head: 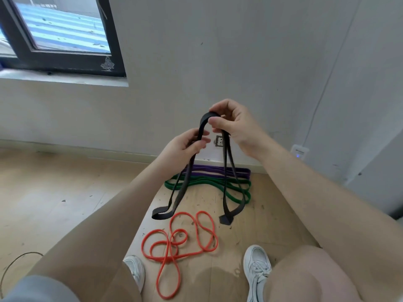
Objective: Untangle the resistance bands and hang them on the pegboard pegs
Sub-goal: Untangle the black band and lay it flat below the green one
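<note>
Single view only: wide-angle cam sat on the person's head, pitched forward and down toward the wall (218, 62) base and wood floor (43, 192). Hands (235, 125) were close in, near frame centre; forearms and knees filled the bottom edge. Window (61, 33) sat upper left, edges bowed by the lens. No second view to overlap.

A dark-framed window (63, 35) sits high on the white wall (218, 51) at the left, above a pale sill (65, 78). A wall socket (219, 141) is low on the wall, a small white device (299, 151) near the corner. Two white sneakers (257, 269) stand on the scuffed wooden floor (43, 192); a thin dark cable (13, 264) curves at its left edge
</note>
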`<state>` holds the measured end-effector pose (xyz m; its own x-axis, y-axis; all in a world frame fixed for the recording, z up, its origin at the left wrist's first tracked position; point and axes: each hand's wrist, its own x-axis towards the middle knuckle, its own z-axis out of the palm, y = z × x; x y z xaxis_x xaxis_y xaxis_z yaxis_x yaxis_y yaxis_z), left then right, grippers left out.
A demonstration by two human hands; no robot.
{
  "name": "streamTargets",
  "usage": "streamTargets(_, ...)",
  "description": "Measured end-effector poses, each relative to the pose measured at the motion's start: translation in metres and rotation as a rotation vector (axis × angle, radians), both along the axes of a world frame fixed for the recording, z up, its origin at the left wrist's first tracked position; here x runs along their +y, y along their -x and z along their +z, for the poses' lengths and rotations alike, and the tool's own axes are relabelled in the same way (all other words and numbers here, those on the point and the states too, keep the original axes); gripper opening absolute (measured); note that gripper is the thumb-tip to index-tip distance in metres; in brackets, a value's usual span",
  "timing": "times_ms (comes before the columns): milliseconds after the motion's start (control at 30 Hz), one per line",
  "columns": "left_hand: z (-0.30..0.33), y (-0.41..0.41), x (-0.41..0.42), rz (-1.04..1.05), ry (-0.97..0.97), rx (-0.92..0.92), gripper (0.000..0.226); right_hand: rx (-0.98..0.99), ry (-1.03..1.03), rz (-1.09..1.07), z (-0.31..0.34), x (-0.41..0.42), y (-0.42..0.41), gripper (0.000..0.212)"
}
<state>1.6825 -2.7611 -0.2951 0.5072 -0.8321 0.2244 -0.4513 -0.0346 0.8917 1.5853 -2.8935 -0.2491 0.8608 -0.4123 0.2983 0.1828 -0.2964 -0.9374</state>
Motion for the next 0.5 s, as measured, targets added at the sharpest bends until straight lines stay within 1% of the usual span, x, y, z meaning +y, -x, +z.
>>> streamTargets(100,-0.001,0.007,-0.001,0.018,0.054,0.159,0.026,-0.038,-0.051,-0.006,0.000,0.008,-0.006,0.018)
streamTargets(167,-0.003,0.012,-0.001,0.009,0.057,0.221,0.026,-0.029,-0.089,-0.005,-0.003,0.013,-0.007,0.017)
streamTargets(267,-0.007,0.019,-0.002,0.021,0.070,0.240,0.023,0.000,-0.151,0.019,-0.008,0.018,-0.007,0.017)
streamTargets(367,-0.009,0.018,-0.004,0.119,0.105,0.267,0.021,-0.021,-0.136,-0.056,-0.009,0.019,-0.007,0.021)
streamTargets(433,-0.009,0.020,-0.006,0.096,0.107,0.299,0.019,-0.013,-0.114,-0.055,-0.010,0.019,-0.007,0.023)
streamTargets(500,-0.011,0.024,-0.008,0.065,0.080,0.275,0.017,-0.001,-0.085,-0.056,-0.011,0.019,-0.007,0.024)
